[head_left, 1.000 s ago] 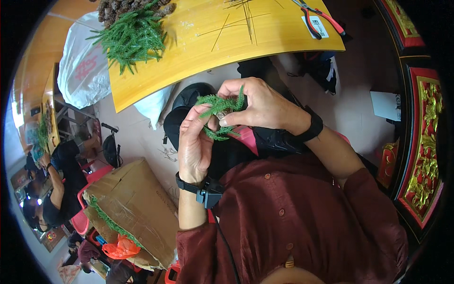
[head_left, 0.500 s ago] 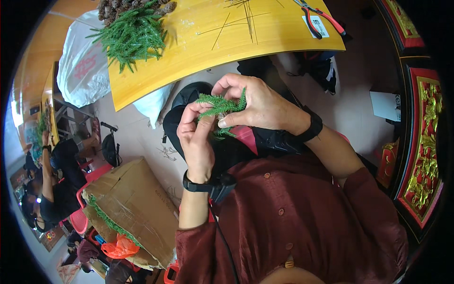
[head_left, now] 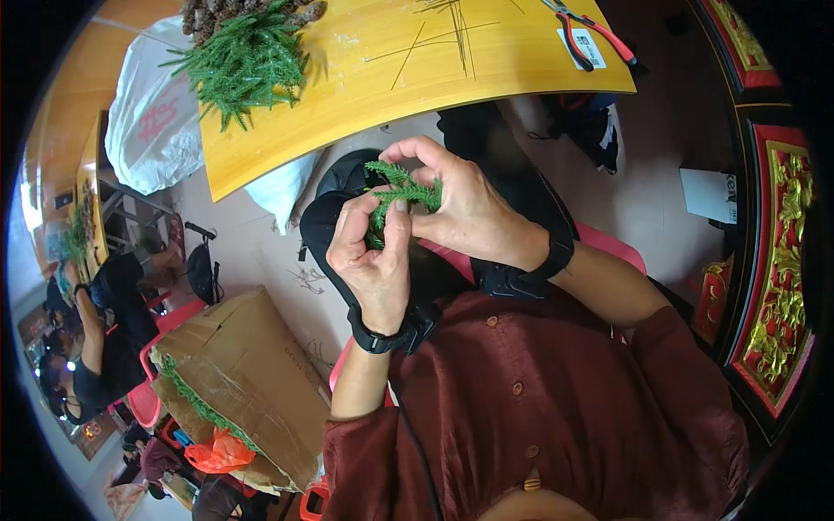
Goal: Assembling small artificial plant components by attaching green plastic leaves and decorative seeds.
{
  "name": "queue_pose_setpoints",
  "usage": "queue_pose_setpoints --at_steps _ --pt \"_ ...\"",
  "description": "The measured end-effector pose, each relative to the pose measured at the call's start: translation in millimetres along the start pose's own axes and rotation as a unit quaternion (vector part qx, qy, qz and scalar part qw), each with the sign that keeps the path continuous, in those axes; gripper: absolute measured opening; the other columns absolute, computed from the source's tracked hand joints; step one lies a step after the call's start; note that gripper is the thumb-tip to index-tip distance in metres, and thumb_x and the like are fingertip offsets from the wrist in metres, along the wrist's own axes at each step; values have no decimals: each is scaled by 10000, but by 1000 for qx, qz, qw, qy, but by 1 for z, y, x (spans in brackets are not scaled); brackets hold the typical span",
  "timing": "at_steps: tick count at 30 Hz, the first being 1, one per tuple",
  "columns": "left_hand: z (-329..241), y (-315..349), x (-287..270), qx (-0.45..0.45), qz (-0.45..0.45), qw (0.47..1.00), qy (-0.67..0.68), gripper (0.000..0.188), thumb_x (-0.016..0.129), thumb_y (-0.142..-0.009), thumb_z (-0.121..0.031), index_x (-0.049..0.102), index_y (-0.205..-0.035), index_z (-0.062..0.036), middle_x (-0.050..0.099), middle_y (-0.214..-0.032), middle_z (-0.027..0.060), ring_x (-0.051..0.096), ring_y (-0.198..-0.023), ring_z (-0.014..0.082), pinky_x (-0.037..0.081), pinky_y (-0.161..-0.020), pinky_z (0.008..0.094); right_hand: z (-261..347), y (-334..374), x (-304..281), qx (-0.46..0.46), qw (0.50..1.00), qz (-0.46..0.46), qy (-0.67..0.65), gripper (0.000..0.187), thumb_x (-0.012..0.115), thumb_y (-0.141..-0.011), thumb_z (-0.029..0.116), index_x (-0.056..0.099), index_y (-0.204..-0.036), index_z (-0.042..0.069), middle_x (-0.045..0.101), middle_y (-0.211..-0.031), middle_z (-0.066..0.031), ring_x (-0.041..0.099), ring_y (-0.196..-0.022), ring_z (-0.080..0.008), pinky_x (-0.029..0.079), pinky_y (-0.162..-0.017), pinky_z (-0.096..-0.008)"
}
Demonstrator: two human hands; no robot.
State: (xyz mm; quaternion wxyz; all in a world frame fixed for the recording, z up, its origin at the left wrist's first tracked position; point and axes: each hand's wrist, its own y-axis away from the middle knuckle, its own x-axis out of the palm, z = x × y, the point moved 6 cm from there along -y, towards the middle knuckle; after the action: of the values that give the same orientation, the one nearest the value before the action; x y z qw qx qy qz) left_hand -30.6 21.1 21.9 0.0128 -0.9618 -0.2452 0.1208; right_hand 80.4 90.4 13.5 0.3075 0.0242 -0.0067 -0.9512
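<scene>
Above my lap, both hands are closed round a green artificial pine sprig [head_left: 404, 188] with short needled branches. My left hand [head_left: 375, 260] pinches its lower left part between thumb and fingers. My right hand [head_left: 473, 208] grips the other side, its thumb close to the left one and its index finger arched over the top. The place where the fingertips meet is partly hidden.
Ahead is a yellow table [head_left: 365, 122] holding a heap of green pine sprigs [head_left: 243, 69], brown pine cones [head_left: 228, 16], thin wires [head_left: 456, 39] and red-handled pliers [head_left: 569, 39]. A cardboard box [head_left: 252, 373] stands at the left. Another person [head_left: 122, 295] works beyond it.
My left hand has turned and shifted slightly right, its thumb now upright against the sprig. My right hand has moved a little left and down, and the sprig is bunched more tightly.
</scene>
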Motion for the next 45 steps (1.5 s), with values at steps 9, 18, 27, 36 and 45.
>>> queue_pose_setpoints --at_steps 9,18,27,36,45 --pt "6 -2 -2 -40 4 998 51 72 635 -865 0 638 -926 38 596 -845 30 536 -766 89 432 -702 209 1 -5 -12 -96 995 24 24 459 750 -748 77 558 -1162 28 612 -938 -17 557 -811 -79 465 -715 -247" --pt "-2 -8 -1 -22 12 1000 19 85 628 -869 7 668 -938 35 585 -836 18 524 -740 69 426 -676 200 3 -9 -19 -37 999 -6 6 217 695 -822 110 638 -1009 15 590 -814 13 513 -727 -59 446 -640 -231" --pt "8 -7 5 -82 20 990 111 124 609 -852 40 680 -953 30 581 -837 14 525 -736 71 419 -667 197 -29 -8 -14 79 969 -36 -232 112 631 -885 98 610 -948 8 576 -805 22 501 -710 -36 436 -627 -209" --pt "28 -3 11 -208 69 941 258 144 592 -853 10 685 -963 13 632 -869 17 550 -732 66 417 -715 192 -12 -12 -25 39 996 55 -52 89 622 -901 100 625 -909 11 606 -801 12 525 -724 -25 433 -627 -197" --pt "39 -5 9 -254 104 917 290 130 591 -862 -2 677 -959 7 649 -853 11 565 -747 62 432 -713 198 -16 -14 -26 19 995 97 -26 126 642 -901 126 647 -922 2 631 -811 7 530 -727 -27 434 -636 -197"
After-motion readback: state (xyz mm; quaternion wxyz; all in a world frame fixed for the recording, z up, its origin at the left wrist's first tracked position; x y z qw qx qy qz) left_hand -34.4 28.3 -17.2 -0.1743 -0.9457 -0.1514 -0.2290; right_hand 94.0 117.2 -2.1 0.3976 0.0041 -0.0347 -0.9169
